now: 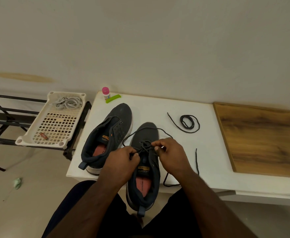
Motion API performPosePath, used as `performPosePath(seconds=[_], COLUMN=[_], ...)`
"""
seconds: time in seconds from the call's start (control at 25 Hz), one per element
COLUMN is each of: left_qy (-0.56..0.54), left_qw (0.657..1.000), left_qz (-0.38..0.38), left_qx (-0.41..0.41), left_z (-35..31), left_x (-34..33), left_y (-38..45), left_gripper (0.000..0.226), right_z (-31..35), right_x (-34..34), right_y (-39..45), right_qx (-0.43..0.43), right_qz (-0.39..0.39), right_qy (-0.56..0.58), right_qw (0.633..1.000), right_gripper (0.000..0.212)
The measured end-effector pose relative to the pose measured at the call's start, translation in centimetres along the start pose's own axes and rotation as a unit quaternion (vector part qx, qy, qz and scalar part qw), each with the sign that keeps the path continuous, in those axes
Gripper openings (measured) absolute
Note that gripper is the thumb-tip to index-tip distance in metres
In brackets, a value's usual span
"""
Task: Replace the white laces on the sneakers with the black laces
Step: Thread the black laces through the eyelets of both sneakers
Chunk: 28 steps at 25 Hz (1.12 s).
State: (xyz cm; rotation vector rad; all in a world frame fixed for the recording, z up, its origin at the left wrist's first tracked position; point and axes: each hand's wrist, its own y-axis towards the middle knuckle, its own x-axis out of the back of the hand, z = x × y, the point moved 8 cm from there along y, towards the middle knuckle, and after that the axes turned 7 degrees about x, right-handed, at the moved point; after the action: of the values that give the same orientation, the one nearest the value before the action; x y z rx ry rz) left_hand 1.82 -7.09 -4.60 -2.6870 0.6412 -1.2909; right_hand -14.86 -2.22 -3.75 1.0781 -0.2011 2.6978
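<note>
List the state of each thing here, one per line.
Right sneaker: partly laced in black.
Left sneaker: unlaced.
Spare black lace: coiled on the table.
White laces: heaped in the tray.
Left hand: pinching the lace.
Right hand: pinching the lace.

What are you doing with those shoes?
A person is threading a black lace through the right sneaker. The left hand and right hand each pinch part of it. The left sneaker has no lace yet; a spare black lace lies coiled on the white table. The white laces sit in a basket.
</note>
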Motion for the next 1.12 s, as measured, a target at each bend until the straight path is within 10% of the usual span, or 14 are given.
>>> performPosePath(seconds=[0.2, 0.44, 0.64, 0.88, 1.12], left_qy=[0.011, 0.007, 0.013, 0.001, 0.013], left_qw=[1.0, 1.0, 1.0, 1.0, 1.0], left_qz=[-0.006, -0.006, -0.012, -0.007, -0.01], left_qx=[-0.015, 0.0, -0.015, -0.015, -0.015], left_z=[-0.1, 0.3, 0.0, 0.1, 0.1], left_x=[-0.2, -0.1, -0.2, -0.2, -0.3], left_y=[0.0, 0.1, 0.0, 0.0, 0.1], left_gripper=[0.019, 0.018, 0.018, 0.016, 0.017], right_z=[2.3, -2.1, 0.6, -2.1, -0.9], right_x=[-2.2, -1.0, -1.6, -0.4, -0.2], right_y=[2.1, 1.2, 1.8, 1.1, 2.0], right_qx=[0.088, -0.074, 0.072, -0.039, 0.056], right_qz=[0.143, -0.011, 0.088, -0.03, 0.007], right_qy=[-0.155, 0.067, -0.088, 0.057, -0.138], right_qw=[0.974, 0.995, 0.99, 0.997, 0.989], right_gripper=[0.026, 0.017, 0.017, 0.02, 0.016])
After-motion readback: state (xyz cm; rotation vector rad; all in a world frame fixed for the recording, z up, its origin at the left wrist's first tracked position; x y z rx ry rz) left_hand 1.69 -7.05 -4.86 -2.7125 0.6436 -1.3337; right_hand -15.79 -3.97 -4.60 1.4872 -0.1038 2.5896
